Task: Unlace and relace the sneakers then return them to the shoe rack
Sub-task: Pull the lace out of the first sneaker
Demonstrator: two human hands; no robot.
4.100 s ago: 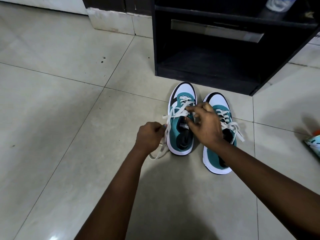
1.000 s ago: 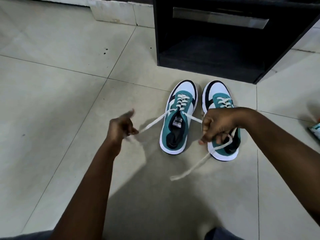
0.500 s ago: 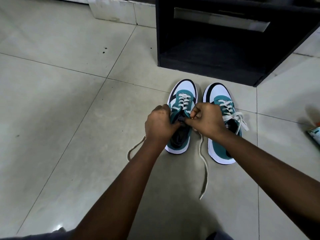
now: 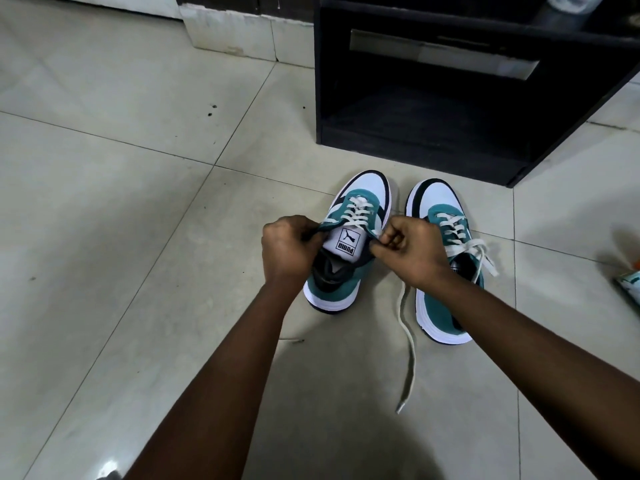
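Left sneaker [image 4: 349, 244] points away, heel near; left hand [image 4: 287, 249] and right hand [image 4: 408, 251] pinch its collar either side of the tongue [image 4: 348, 241].

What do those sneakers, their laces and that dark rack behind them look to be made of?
Sneakers: teal parts look like matte suede or a fabric imitation, the white toe like smooth leather or synthetic, the white sole like rubber. Laces: flat woven off-white cloth, limp on the floor. Rack: probably black laminated board, flat-edged with faint grain. Floor: glossy pale ceramic tile with grout lines.
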